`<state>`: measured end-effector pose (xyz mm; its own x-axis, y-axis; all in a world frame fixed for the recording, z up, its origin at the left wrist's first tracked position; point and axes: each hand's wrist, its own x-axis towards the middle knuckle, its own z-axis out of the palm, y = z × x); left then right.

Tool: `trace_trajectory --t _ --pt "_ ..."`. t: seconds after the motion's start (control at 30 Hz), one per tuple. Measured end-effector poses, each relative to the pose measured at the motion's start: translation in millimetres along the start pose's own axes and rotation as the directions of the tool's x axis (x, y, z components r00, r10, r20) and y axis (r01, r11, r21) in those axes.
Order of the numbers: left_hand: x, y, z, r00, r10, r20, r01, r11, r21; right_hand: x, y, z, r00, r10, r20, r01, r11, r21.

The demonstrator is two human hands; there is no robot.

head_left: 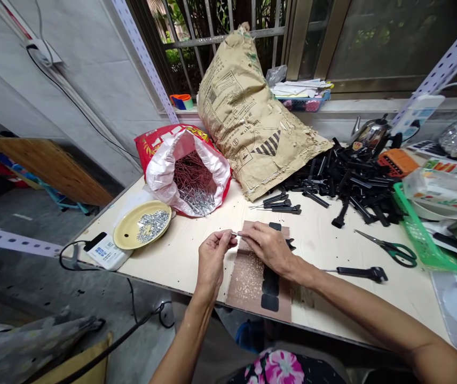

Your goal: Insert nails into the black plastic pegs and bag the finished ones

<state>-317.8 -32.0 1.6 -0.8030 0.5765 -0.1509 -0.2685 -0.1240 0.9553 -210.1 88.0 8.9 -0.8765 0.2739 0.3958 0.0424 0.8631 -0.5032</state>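
My left hand (214, 256) is closed in a pinch, thumb against the forefinger, in front of the brown board's left edge. Its fingertips meet those of my right hand (270, 246), which is also pinched and lies over the board's upper part. A tiny dark piece shows between the two sets of fingertips, too small to name. Under my right hand lies the brown board (238, 290), its surface scuffed with pale marks. A column of black square pads (270, 288) runs along it, partly hidden by my right hand and wrist.
A red and white bag (160, 176) of thin metal pins lies open behind. Left stands a yellow dish (122, 226) of small metal bits. Black-handled tools (356, 181) are heaped at the back right. Scissors (400, 253), one black-handled tool (360, 273) and a green basket (416, 234) are rightward.
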Motion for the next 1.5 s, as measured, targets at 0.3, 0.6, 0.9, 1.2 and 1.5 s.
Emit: trace_trajectory --t 0.3,0.6,0.9,1.2,1.5 --pt "3.6 -2.2 5.1 0.999 -0.046 0.008 0.046 0.999 0.012 -7.0 0.4 1.3 0.999 0.045 -0.012 -0.046 0.992 -0.115" --pt "5.8 -11.4 9.1 0.994 -0.106 0.034 0.106 0.994 0.003 -14.5 -0.2 1.1 0.994 0.102 -0.037 -0.108 0.966 -0.236" --pt "6.7 -17.8 7.9 0.997 -0.048 0.052 0.045 0.997 0.055 -15.7 4.9 -0.1 0.993 0.117 -0.012 -0.117 0.97 -0.212" --pt "1.7 -17.7 9.9 0.995 0.093 0.033 -0.098 0.966 0.237 -17.7 10.4 3.7 0.997 0.053 -0.061 -0.063 0.983 -0.175" --pt "3.3 -16.4 15.9 0.997 -0.027 0.073 0.015 0.989 0.147 -18.2 8.3 -2.7 0.987 0.123 -0.099 -0.135 0.984 -0.117"
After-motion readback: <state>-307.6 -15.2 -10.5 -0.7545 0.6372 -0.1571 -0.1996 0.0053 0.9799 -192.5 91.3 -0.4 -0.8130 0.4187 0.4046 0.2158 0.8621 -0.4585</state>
